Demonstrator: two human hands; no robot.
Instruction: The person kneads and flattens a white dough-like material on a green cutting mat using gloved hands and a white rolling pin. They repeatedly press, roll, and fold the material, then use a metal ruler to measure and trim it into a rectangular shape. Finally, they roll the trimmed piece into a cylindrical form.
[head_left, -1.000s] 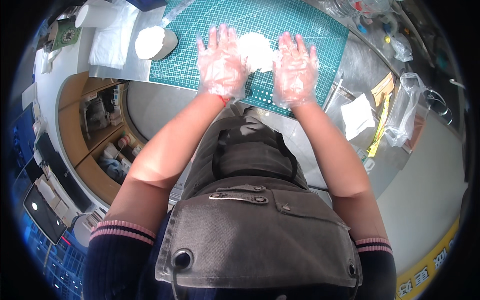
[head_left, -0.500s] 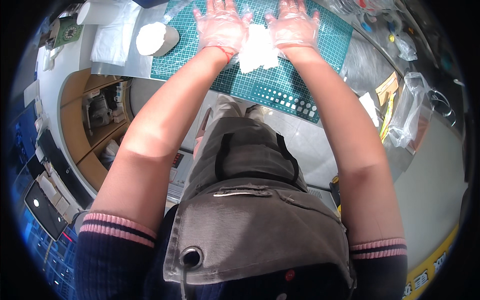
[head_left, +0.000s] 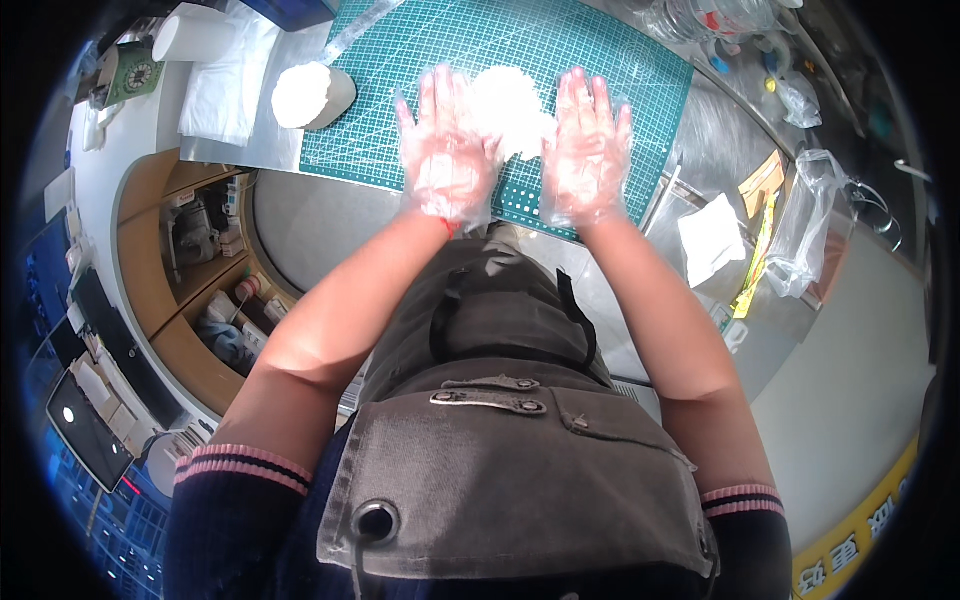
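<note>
Both my hands wear thin clear plastic gloves and are held flat, fingers spread, over a green cutting mat (head_left: 600, 50). My left hand (head_left: 447, 150) and my right hand (head_left: 585, 145) flank a lump of white dough (head_left: 510, 100) lying on the mat. Each hand's inner edge is close to or touching the dough; neither grips it. The near part of the dough is hidden between the hands.
A white round lump in a bowl (head_left: 312, 95) sits left of the mat, with white paper towels (head_left: 222, 85) beyond. At the right lie a clear plastic bag (head_left: 810, 220), a folded white paper (head_left: 712, 238) and bottles (head_left: 720, 15). Shelves with small items (head_left: 215, 270) lie lower left.
My hands reached farther out over the mat, then drew back toward me. They stay spread on either side of the dough throughout.
</note>
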